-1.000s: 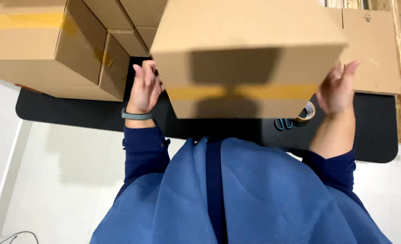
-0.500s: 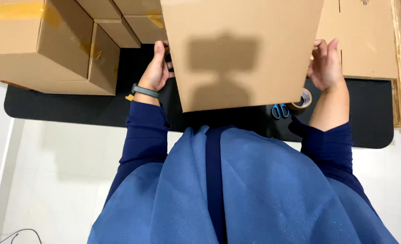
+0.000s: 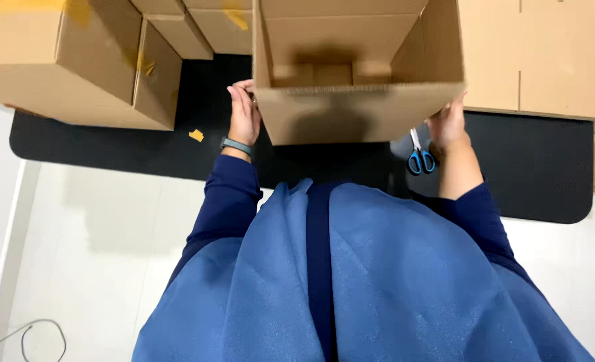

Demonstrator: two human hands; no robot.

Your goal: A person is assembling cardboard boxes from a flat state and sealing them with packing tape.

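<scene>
Head view looks straight down on an open cardboard box [image 3: 358,74] held over the middle of a black mat [image 3: 539,174], its mouth turned up toward the camera so the brown inside walls and folded bottom flaps show. On the box's left near corner the left hand [image 3: 244,115] lies flat against the outer wall, fingers together and pointing far, pressing rather than curling round anything; a grey band sits on that wrist. At the right near corner the right hand [image 3: 448,124] presses the opposite wall, its fingers partly hidden behind the cardboard, so how far they bend cannot be told. Just beside that hand, on the mat, lie blue-handled scissors [image 3: 418,155], blades pointing far. Left of the held box stands a stack of closed cardboard boxes [image 3: 83,67], overlapping the mat's far left edge, with a small yellow scrap [image 3: 196,135] on the mat near them. Flat cardboard sheets [image 3: 532,57] lie to the far right. Nearest the camera hangs the person's blue apron [image 3: 351,281] over dark blue sleeves, above a white floor [image 3: 76,255].
</scene>
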